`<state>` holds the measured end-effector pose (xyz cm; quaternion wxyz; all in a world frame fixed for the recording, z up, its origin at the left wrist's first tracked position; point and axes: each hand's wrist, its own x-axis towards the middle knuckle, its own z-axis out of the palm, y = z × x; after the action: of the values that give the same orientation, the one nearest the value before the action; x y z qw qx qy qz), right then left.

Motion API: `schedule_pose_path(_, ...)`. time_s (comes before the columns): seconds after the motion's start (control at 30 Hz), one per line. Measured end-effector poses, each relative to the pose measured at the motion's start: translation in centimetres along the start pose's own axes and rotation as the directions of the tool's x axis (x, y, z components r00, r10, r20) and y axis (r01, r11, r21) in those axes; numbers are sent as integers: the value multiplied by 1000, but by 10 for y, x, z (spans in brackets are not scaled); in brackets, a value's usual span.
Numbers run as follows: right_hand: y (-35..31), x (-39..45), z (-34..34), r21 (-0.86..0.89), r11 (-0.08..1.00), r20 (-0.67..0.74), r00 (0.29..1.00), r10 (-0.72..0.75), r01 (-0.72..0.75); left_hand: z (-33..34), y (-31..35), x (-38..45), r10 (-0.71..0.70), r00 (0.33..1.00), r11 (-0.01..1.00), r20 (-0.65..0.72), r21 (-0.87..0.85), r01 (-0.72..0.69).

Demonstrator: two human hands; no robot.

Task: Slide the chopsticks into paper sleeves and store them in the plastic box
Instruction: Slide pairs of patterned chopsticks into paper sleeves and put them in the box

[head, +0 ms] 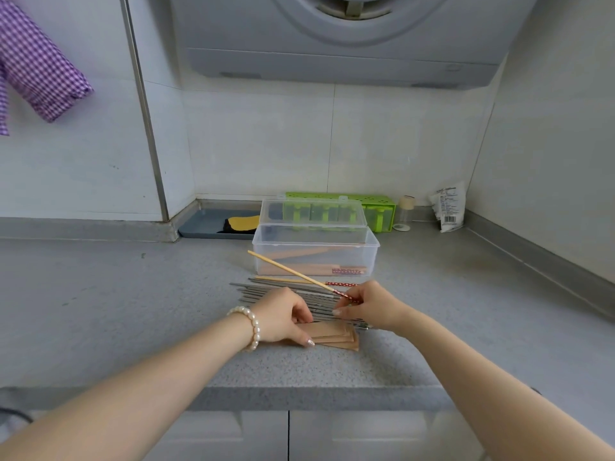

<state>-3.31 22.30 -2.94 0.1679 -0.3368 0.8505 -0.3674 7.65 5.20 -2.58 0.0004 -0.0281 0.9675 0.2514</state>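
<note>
My right hand (371,306) pinches the red-patterned end of a wooden chopstick (289,270), whose tip points up and left in front of the box. My left hand (283,316), with a pearl bracelet on the wrist, presses down on a small stack of brown paper sleeves (336,336) near the counter's front. Between the hands and the box lie several metal chopsticks (283,292) in a row, plus another wooden chopstick (286,280). The clear plastic box (316,241) stands open behind them, lid up, with sleeved chopsticks inside.
A green holder (379,207) stands behind the box against the wall. A small jar (404,212) and a white packet (449,211) sit at the back right. A grey tray (206,224) with a yellow and black item is at the back left. The counter edge (299,397) runs below my arms.
</note>
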Motion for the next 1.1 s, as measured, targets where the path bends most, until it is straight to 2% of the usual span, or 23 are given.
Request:
schedule_pose_path(0.17,-1,-5,-3,23,1000,5,1000,-1,1,-1,1,1,-14,1000,999,-5,-38,14)
schedule_pose_path(0.27,-3,-11,-7,76,997,-40,999,13,-10,-5,2,1,-11,1000,997,-14,-74,10)
schedule_pose_path(0.4,-4,-14,-17,270,963,-123,991,55,-20,-19,3,1,-14,1000,991,-26,-134,11)
schedule_pose_path(0.47,-4,-15,-24,348,937,-152,987,46,10,-30,5,0,-28,999,978,-29,-208,21)
schedule_pose_path(0.53,-5,-17,-31,360,932,-202,979,33,42,-41,7,-2,-61,998,914,-19,-402,48)
schedule_pose_path(0.6,-3,-20,-39,343,936,-260,965,16,77,-50,11,-6,-109,993,755,39,-647,108)
schedule_pose_path(0.63,-4,-22,-43,329,939,-281,960,-1,97,-53,11,-8,-115,992,684,58,-719,122)
schedule_pose_path(0.7,-4,-27,-50,296,945,-311,950,-43,139,-57,11,-11,-106,991,625,75,-771,126)
schedule_pose_path(0.9,-5,-42,-83,144,971,-436,893,-111,191,-56,10,-16,-99,982,615,159,-766,186)
schedule_pose_path(1.0,-1,-46,-96,-20,976,-527,827,-194,216,-52,11,-18,-93,975,587,204,-779,219)
schedule_pose_path(1.1,2,-51,-101,-191,957,-567,772,-289,218,-48,12,-20,-85,975,605,205,-767,214)
